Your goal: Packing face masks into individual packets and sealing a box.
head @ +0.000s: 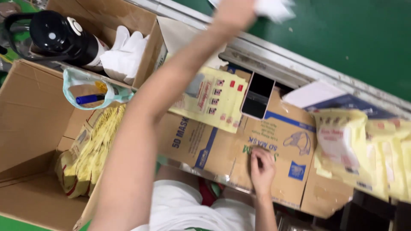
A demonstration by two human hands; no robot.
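Note:
My left arm reaches far up over the work surface. My left hand [234, 12] is at the top edge, closed on a white soft item [275, 8] that is partly cut off by the frame, over the green belt [342, 38]. My right hand [262, 169] rests on a flattened printed cardboard box [282, 132], fingertips bent onto the board and nothing in it. A stack of yellow flat packets [214, 100] lies just beyond my left forearm, beside a dark phone [257, 96].
More yellow packets [346, 147] are piled at the right. An open carton [30, 128] at left holds a bundle of yellow packets [87, 154]. Behind it are a black bottle [60, 36], white cloth [124, 51] and a pale face mask with a blue pen [89, 99]. A metal rail [299, 70] borders the belt.

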